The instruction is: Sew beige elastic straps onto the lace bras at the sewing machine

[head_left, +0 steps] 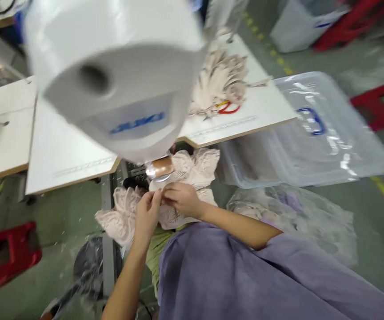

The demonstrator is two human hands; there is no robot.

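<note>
Both hands meet under the head of a white sewing machine (118,75) and pinch a pale pink lace garment (192,166). My left hand (147,213) grips the fabric from the left, with lace bunched below it (118,218). My right hand (182,198) holds the same piece from the right, fingers closed on its edge. A small copper-coloured part of the machine (161,168) sits just above the fingers. The needle area is hidden by the machine head.
A white table (65,151) carries a pile of pale lace pieces (222,82) and red-handled scissors (228,108). A clear plastic bin (312,133) stands to the right, a plastic bag of fabric (295,213) below it. Red stools (5,255) stand on the floor.
</note>
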